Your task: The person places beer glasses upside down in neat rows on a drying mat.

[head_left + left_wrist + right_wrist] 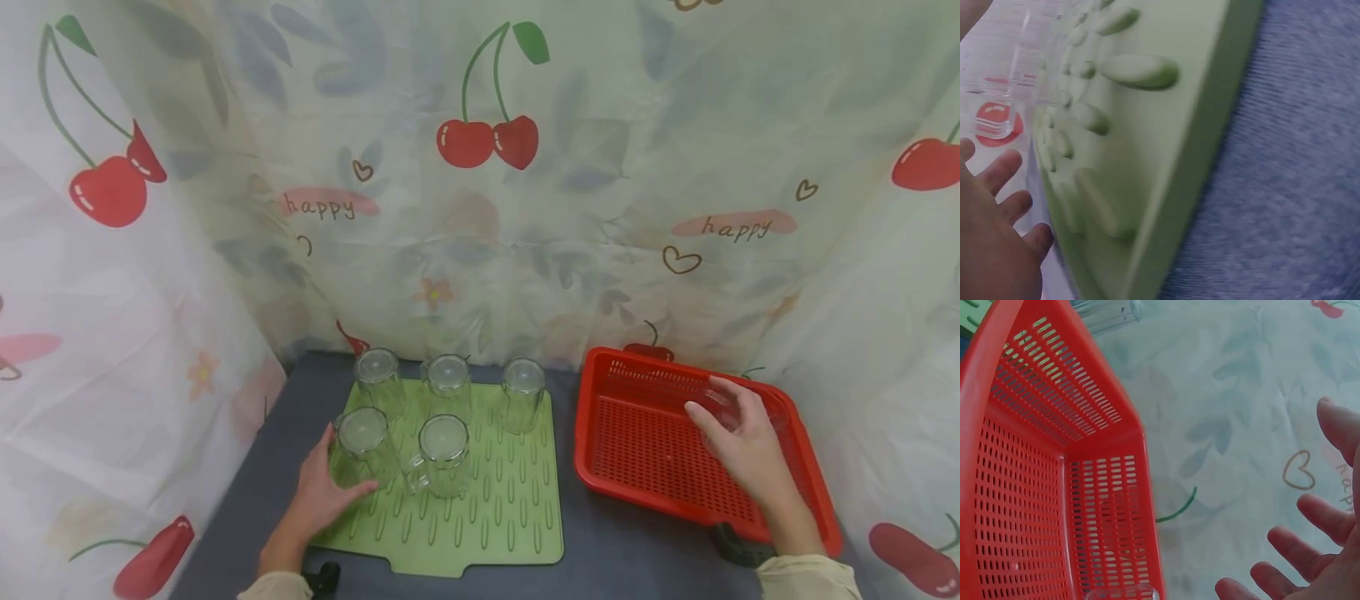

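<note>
My left hand (322, 492) is beside the front-left glass mug (367, 442), thumb and forefinger spread to either side of it. In the left wrist view its fingers (1004, 172) are apart, below the clear glass. The mug stands upside down on a green drying mat (517, 517), next to another upturned mug (444, 458) whose handle points left. Over the right side of a red basket (592, 475) is my right hand (750, 442), fingers spread and holding nothing. Behind it, a clear glass (1124, 592) lies in the basket, mostly hidden by the hand in the head view.
Along the mat's back edge stand more upturned glasses: one at the left (380, 383), one in the middle (448, 387) and one at the right (522, 396). A dark grey cloth (247, 517) covers the table. Cherry-printed curtains (510, 250) enclose the back and sides.
</note>
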`<move>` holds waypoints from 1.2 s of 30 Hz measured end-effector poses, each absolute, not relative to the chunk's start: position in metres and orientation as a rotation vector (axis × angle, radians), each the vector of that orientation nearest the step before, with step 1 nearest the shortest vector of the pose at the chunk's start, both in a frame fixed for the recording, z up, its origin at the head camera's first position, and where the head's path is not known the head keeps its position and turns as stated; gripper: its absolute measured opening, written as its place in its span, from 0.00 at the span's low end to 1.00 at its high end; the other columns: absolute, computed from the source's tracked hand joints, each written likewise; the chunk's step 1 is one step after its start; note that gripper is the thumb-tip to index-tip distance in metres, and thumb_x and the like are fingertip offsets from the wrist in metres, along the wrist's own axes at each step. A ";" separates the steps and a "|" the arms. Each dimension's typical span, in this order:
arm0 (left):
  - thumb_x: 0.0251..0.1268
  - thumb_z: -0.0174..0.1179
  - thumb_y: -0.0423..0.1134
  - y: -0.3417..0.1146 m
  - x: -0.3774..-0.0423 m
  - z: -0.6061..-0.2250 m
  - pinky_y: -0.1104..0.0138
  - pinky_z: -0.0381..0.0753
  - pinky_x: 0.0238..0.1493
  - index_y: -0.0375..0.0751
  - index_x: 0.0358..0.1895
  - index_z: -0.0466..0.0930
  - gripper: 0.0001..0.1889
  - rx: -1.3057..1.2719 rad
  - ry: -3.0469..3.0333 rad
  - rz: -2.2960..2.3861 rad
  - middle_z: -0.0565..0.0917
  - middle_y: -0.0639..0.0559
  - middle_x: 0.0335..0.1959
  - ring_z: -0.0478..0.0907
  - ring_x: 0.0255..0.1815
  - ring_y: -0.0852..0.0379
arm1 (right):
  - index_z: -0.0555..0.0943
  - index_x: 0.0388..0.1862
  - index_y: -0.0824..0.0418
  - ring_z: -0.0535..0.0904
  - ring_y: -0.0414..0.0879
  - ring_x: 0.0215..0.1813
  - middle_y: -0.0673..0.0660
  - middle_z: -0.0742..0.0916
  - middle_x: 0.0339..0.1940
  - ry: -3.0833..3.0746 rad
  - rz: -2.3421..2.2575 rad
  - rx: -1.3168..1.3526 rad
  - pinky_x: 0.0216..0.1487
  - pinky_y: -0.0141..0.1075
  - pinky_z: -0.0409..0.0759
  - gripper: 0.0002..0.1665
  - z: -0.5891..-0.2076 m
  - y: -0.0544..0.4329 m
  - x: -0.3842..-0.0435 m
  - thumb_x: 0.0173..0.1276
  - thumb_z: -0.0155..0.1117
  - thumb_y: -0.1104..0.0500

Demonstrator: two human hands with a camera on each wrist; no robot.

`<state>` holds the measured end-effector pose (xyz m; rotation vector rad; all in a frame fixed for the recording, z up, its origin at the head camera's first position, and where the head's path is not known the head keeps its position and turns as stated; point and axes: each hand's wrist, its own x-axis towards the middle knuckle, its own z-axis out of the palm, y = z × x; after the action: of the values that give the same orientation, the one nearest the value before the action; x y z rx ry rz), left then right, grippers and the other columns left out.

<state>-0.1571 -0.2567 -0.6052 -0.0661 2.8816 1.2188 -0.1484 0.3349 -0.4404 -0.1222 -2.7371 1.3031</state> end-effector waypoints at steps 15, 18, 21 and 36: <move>0.50 0.73 0.68 -0.256 -0.154 -0.616 0.26 0.47 0.74 0.46 0.84 0.29 0.71 -0.164 2.783 1.065 0.40 0.23 0.82 0.36 0.81 0.20 | 0.50 0.82 0.63 0.68 0.72 0.70 0.71 0.62 0.77 -2.737 1.366 -0.138 0.40 0.27 0.85 0.50 -0.438 0.336 -0.149 0.76 0.59 0.38; 0.49 0.73 0.70 -0.257 -0.154 -0.617 0.26 0.47 0.74 0.47 0.84 0.29 0.72 -0.159 2.780 1.043 0.38 0.22 0.81 0.36 0.81 0.20 | 0.51 0.82 0.62 0.71 0.68 0.67 0.70 0.61 0.76 -2.730 1.362 -0.136 0.38 0.30 0.87 0.50 -0.437 0.337 -0.151 0.76 0.59 0.39; 0.48 0.72 0.71 -0.259 -0.154 -0.618 0.26 0.46 0.75 0.45 0.85 0.31 0.72 -0.147 2.779 1.018 0.39 0.24 0.82 0.35 0.81 0.21 | 0.53 0.82 0.63 0.79 0.51 0.58 0.70 0.61 0.76 -2.711 1.359 -0.119 0.35 0.31 0.87 0.48 -0.438 0.339 -0.154 0.76 0.60 0.41; 0.39 0.75 0.73 -0.257 -0.151 -0.619 0.27 0.49 0.75 0.33 0.81 0.48 0.72 -0.053 2.865 0.854 0.52 0.32 0.81 0.40 0.82 0.25 | 0.59 0.77 0.71 0.54 0.78 0.72 0.80 0.62 0.73 -2.788 0.990 -0.091 0.60 0.74 0.62 0.48 -0.438 0.353 -0.168 0.75 0.61 0.40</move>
<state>-0.1512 -0.2567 -0.6185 -0.0525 2.8655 0.8541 -0.1683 0.3531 -0.4383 -0.0909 -2.7884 0.9901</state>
